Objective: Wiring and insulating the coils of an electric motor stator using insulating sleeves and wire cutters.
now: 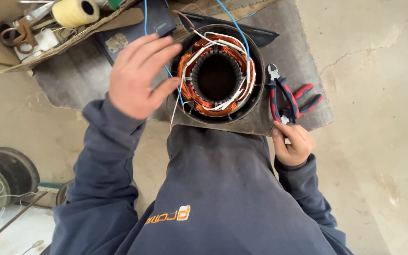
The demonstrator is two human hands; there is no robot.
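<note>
Right hand grips the handle end of red-and-blue cutting pliers lying on the grey mat, left hand spread open against the round steel stator, its glossy copper windings laced with white sleeving.

My left hand is open, with the fingers at the rim of the round motor part full of orange wire. My right hand holds a small white thing beside the red and blue pliers on the mat.
</note>
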